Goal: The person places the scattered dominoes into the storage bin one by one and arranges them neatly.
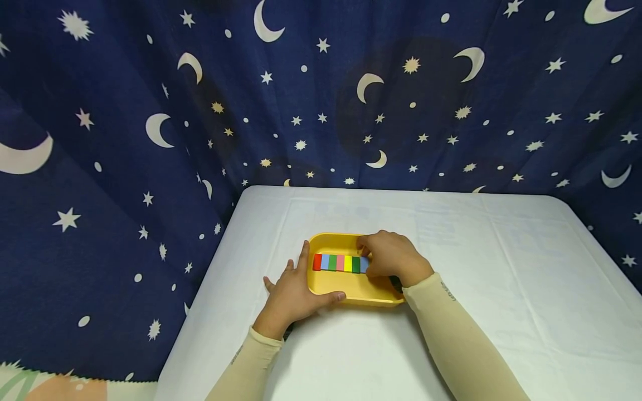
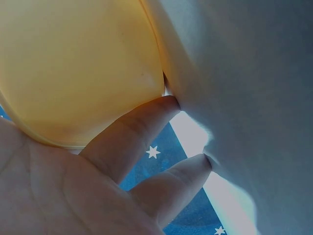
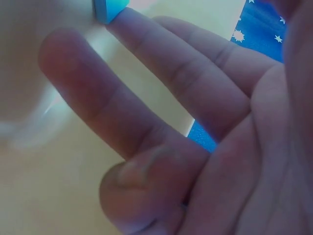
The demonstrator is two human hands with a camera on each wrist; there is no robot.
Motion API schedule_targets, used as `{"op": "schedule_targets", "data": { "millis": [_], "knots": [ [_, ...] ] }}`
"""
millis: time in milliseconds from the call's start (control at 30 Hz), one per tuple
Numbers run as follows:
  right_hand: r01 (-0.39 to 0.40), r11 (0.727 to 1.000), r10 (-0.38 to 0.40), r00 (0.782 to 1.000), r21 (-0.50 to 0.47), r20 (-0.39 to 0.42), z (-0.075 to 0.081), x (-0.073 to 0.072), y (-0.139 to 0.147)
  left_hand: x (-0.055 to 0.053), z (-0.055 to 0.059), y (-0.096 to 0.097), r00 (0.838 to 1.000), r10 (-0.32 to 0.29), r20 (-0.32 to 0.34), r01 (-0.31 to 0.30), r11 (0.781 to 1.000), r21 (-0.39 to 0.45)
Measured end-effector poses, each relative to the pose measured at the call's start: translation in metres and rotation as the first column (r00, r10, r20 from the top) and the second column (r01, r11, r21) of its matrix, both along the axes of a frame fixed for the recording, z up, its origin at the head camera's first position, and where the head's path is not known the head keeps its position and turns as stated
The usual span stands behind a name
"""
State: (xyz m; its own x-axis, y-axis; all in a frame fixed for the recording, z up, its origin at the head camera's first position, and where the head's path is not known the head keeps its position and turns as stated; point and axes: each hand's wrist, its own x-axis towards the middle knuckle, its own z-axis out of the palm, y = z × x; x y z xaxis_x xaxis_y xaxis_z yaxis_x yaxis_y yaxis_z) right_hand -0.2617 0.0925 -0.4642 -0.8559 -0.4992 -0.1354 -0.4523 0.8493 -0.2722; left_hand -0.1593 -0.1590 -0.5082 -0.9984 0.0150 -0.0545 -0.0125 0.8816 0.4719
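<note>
In the head view a yellow tray (image 1: 351, 287) holds a row of coloured blocks (image 1: 340, 263), set side by side: red, blue, green, pink, yellow, dark green and blue. My right hand (image 1: 393, 256) reaches into the tray from the right. It pinches the blue block (image 1: 364, 264) at the row's right end, between fingertips and thumb. The right wrist view shows a fingertip against that blue block (image 3: 110, 9). My left hand (image 1: 293, 295) lies spread around the tray's near left corner, thumb along the front rim. Its straight fingers (image 2: 139, 127) touch the tray's side and the tabletop.
The tray stands on a white-covered table (image 1: 501, 278). A dark blue curtain (image 1: 331, 100) with moons and stars hangs behind the table and along its left side. Patterned fabric (image 1: 65, 387) shows at the lower left.
</note>
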Motion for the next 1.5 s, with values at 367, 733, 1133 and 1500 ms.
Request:
{"op": "schedule_targets", "data": {
  "millis": [367,733,1133,1500],
  "knots": [
    [-0.003,1.0,0.003,1.0,-0.012,0.018,0.0,0.0,0.001,0.001,0.001,0.001,1.0,-0.001,0.0,0.001,1.0,0.006],
    [-0.01,1.0,0.01,1.0,-0.002,-0.002,0.002,-0.002,0.0,0.0,0.0,0.0,1.0,-0.004,-0.004,0.004,1.0,0.019],
    [-0.044,0.997,0.044,0.999,-0.065,-0.002,0.018,0.009,0.007,0.001,0.003,0.001,1.0,-0.005,0.013,0.005,1.0,0.012],
    [-0.153,0.972,0.119,0.975,-0.177,-0.187,0.048,0.034,0.037,0.001,0.004,-0.001,1.0,-0.004,0.006,0.004,1.0,0.028]
  ]
}}
